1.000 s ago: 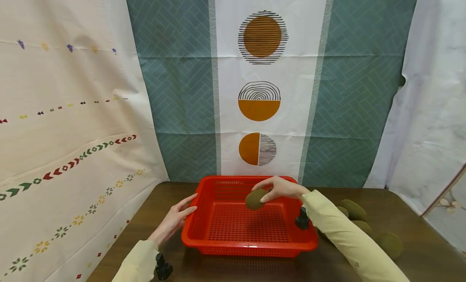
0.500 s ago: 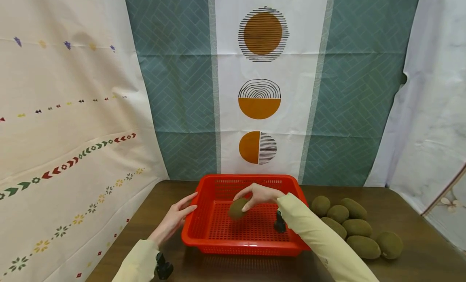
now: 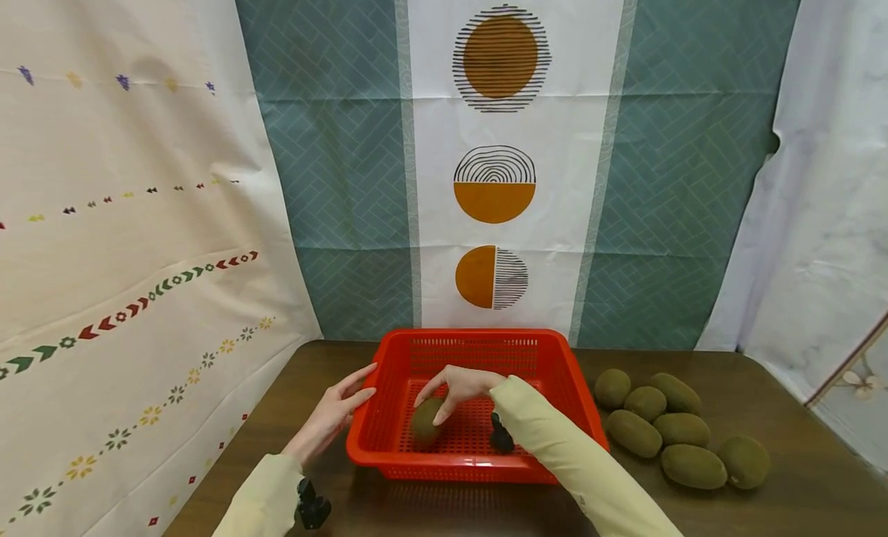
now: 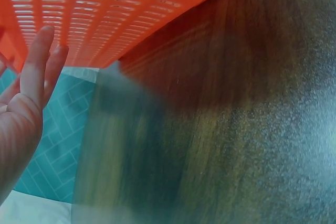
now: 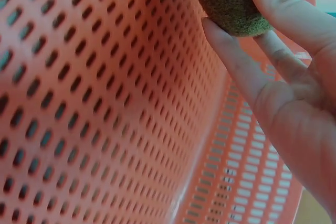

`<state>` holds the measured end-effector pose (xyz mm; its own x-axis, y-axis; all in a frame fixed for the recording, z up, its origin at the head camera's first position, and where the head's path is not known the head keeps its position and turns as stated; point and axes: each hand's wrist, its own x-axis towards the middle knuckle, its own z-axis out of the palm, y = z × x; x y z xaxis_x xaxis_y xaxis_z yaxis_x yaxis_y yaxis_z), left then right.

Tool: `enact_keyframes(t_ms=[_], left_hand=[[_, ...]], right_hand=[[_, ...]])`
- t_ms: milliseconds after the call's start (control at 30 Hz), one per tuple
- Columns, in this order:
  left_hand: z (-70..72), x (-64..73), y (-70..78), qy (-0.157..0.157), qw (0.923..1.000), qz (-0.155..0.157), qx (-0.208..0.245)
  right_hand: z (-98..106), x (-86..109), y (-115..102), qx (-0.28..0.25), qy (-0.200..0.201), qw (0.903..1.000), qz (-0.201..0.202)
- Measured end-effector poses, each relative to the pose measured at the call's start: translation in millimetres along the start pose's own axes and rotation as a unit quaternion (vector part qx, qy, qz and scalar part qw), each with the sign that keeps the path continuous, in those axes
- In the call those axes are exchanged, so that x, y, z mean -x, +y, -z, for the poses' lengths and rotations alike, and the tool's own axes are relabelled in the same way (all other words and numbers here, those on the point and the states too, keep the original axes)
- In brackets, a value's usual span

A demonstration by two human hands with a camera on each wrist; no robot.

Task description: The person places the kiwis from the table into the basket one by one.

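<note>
Dark worktop [image 3: 305, 391]: right hand [image 3: 459, 387] pinches a kiwi [image 3: 425, 427], probably light, grippy, bruisable, best held mid-body; straight-fingered left hand [image 3: 336, 412] touches the basket [image 3: 458, 471].

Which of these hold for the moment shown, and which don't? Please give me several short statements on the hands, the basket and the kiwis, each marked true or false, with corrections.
1. The right hand grips a kiwi inside the basket. True.
2. The basket is blue. False: it is red.
3. The left hand is at the basket's left side and holds no kiwi. True.
4. Every kiwi in view is in the basket. False: seven more kiwis lie on the table, right of the basket.
5. The cloth behind the basket bears orange-brown shapes. True.
</note>
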<state>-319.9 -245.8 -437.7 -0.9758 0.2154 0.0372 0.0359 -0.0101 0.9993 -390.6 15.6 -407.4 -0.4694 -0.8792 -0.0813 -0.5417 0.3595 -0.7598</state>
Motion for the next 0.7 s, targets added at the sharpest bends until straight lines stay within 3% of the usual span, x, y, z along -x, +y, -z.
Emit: enact_keyframes(t_ms=[167, 500, 700], left_hand=[[-1.3, -0.5, -0.1, 0.015, 0.9998, 0.0, -0.016], [-3.7, 3.3, 11.2, 0.001, 0.9998, -0.002, -0.019], [-0.8, 0.1, 2.1, 0.006, 0.9997, -0.004, -0.024]], right_hand=[[-7, -10.4, -3, 0.0, -0.023, 0.9997, 0.012], [-14, -23.2, -5, 0.044, -0.059, 0.9965, 0.039], [-17, -28.8, -3, 0.045, -0.075, 0.9956, 0.032]])
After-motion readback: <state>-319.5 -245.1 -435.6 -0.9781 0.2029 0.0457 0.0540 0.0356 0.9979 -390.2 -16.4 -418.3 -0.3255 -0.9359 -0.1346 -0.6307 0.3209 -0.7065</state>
